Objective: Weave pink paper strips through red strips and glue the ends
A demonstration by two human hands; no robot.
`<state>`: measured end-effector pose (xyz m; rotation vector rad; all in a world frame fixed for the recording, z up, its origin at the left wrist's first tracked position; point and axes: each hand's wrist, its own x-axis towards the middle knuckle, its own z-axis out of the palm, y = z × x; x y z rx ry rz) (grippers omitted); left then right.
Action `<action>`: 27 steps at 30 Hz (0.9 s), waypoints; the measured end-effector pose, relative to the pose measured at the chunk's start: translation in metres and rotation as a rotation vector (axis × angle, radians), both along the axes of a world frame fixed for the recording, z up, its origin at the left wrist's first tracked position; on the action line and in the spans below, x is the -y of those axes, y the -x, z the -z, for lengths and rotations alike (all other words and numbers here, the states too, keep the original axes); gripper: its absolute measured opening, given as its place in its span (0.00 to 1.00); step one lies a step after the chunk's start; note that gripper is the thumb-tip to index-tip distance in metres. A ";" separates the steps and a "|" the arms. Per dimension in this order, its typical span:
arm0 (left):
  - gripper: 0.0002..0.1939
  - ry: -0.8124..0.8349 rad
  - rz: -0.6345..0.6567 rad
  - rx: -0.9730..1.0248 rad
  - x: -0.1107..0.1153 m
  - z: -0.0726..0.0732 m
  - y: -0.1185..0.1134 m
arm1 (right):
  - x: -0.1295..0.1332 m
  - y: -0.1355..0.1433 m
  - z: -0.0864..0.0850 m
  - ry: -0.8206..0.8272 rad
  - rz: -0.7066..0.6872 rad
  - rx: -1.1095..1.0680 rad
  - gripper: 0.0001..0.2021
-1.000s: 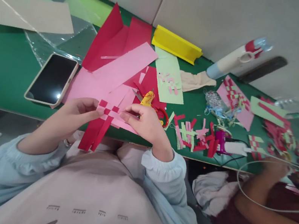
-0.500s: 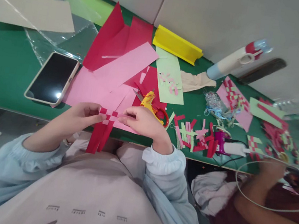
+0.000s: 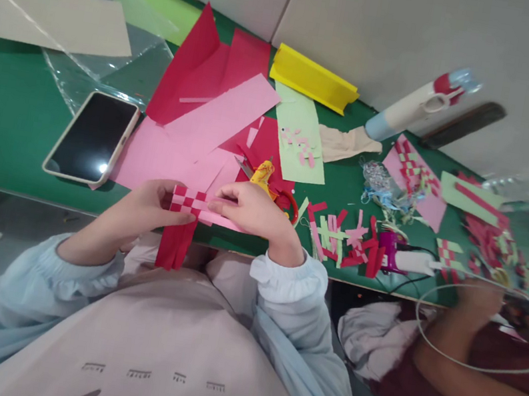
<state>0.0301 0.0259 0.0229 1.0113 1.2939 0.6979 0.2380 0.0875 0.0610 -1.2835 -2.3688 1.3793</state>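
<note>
Between my hands, over the table's front edge, is a woven piece of red and pink paper strips in a checker pattern. Its loose red strips hang down below. My left hand pinches the woven part from the left, thumb on top. At the right, my right hand has its fingers closed on the pink strips that run out of the weave. Just beyond my right hand lie scissors with red handles and a yellow glue bottle-like item, partly hidden. Pink paper sheets lie behind the weave.
A phone lies at the left. Red paper, a yellow folded strip and a light-green card are farther back. Cut strips and a purple glue gun lie right. A co-worker's arm is beyond a white cable.
My left hand has shifted slightly right, its thumb now farther across the weave. The weave has turned a little, and more of the pink strip shows beside my right hand.
</note>
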 end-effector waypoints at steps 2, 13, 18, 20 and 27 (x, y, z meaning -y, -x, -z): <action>0.19 -0.010 0.018 0.010 0.000 -0.001 0.002 | -0.001 -0.001 0.003 0.010 0.002 -0.012 0.17; 0.17 -0.021 -0.223 0.100 -0.004 -0.001 0.004 | -0.009 -0.003 0.004 -0.035 -0.018 0.004 0.17; 0.14 -0.045 -0.338 0.162 -0.003 0.001 0.004 | -0.009 -0.007 -0.003 -0.246 0.134 -0.040 0.09; 0.13 -0.040 -0.410 0.200 -0.003 0.002 0.004 | -0.009 -0.010 -0.004 -0.365 0.199 -0.049 0.10; 0.13 -0.080 -0.680 0.314 -0.011 0.005 0.001 | -0.006 -0.020 -0.009 -0.548 0.288 -0.042 0.10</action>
